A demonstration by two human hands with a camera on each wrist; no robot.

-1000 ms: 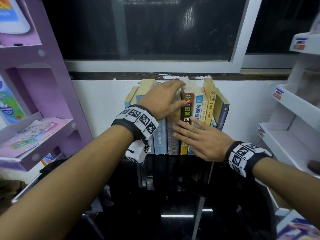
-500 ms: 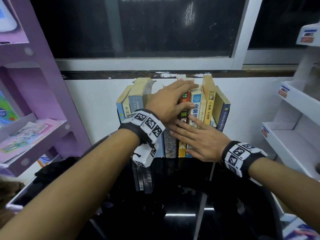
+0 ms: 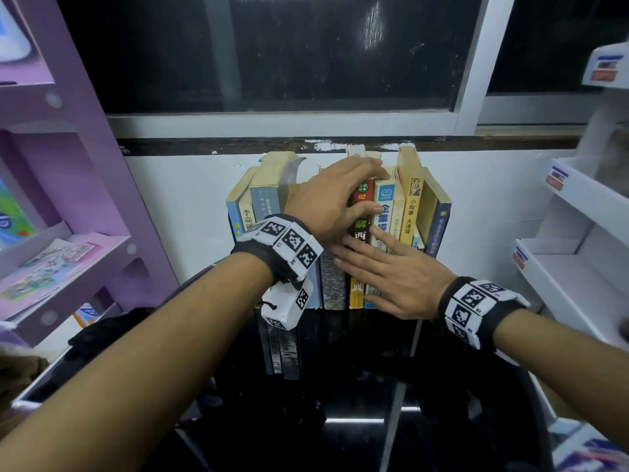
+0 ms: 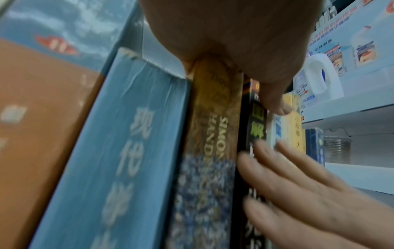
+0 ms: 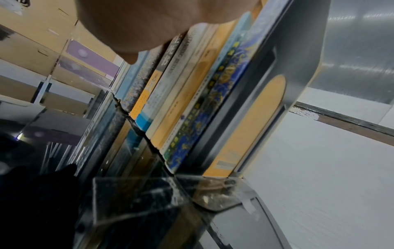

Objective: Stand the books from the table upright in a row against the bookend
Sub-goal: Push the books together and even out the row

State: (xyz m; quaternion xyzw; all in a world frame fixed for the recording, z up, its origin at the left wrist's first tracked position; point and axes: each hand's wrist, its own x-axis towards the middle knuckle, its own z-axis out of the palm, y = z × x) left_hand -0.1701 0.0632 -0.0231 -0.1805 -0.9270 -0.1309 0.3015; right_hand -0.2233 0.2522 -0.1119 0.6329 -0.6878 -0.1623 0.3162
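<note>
The row of upright paperback books (image 3: 340,233) stands on the glossy black table (image 3: 357,386), spines facing the person and long axes vertical, directly ahead of both sets of fingers. The left hand (image 3: 328,202) lies draped over the top edges of the middle books, fingers reaching right along the tops and relaxed rather than clenched, its thumb (image 3: 366,210) laid across the black-and-red spine (image 3: 360,216); it grips no single book that I can make out. The right hand (image 3: 391,274) lies lower, fingers straight and spread flat against the spines, holding nothing.

The grey metal bookend (image 5: 298,50) stands at the right end of the row, beyond the right hand's fingertips, touching the dark blue patterned book (image 5: 213,101). So any closing push should run rightward, across the spines and not along them. The left hand is better placed for it, being on top and toward the looser left part of the row.

The head view hides the bookend behind the last book. The right wrist view shows it plainly, along with the books' lower edges resting on the table. The left wrist view shows the brown-and-blue mottled spine (image 4: 213,134) directly under the palm and the light blue spine (image 4: 132,151) leaning beside it. I judge the row nearly finished, needing only squaring up.
</note>
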